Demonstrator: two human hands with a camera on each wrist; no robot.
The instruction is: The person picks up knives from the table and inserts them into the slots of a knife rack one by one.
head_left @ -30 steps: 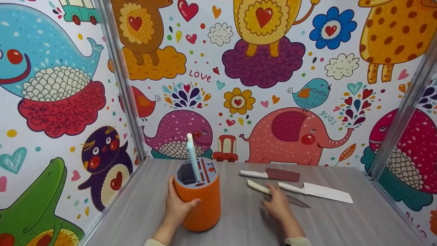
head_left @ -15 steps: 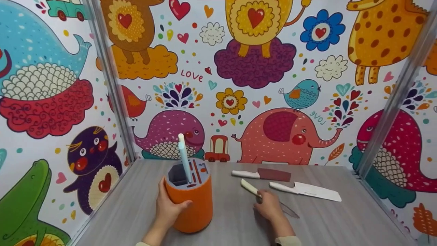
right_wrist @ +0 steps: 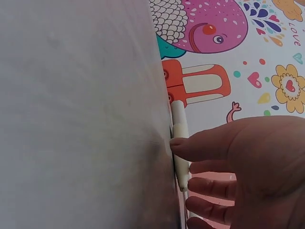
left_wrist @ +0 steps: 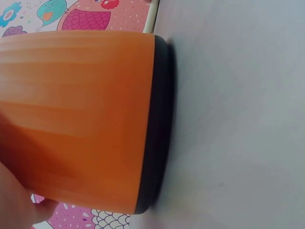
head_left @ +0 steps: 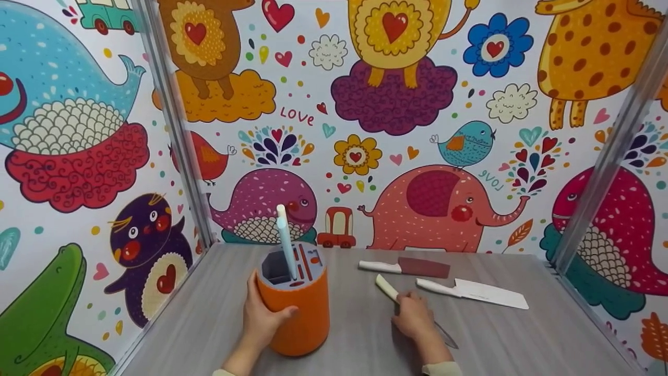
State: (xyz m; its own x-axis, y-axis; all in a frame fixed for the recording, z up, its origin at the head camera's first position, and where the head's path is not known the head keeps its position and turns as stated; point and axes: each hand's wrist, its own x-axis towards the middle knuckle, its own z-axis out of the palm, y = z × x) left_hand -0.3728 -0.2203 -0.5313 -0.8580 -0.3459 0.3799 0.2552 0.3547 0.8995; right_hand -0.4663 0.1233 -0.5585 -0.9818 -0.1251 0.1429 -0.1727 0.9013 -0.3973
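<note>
An orange knife block [head_left: 305, 324] with a grey slotted top stands upright on the table, and a pale blue handle [head_left: 286, 240] with a cream-ended one behind it sticks up out of it. My left hand [head_left: 261, 318] grips the block from its left side, thumb across the front. To the right, my right hand [head_left: 415, 316] pinches a cream-handled knife [head_left: 386, 287] near where handle meets blade; the knife lies low along the tabletop, its blade partly hidden under the hand. In the right wrist view the thumb and fingers lie on opposite sides of the handle [right_wrist: 181, 164].
Beyond the right hand lie a knife with a reddish-brown blade [head_left: 425, 267] and a white cleaver [head_left: 490, 294], both with white handles. The grey table [head_left: 355, 334] is bounded by cartoon-printed walls with metal corner posts [head_left: 177, 120].
The right hand has closed on the cream-handled knife and turned it, its blade tip swinging toward me. The left hand stays on the block. The head view has shifted slightly.
</note>
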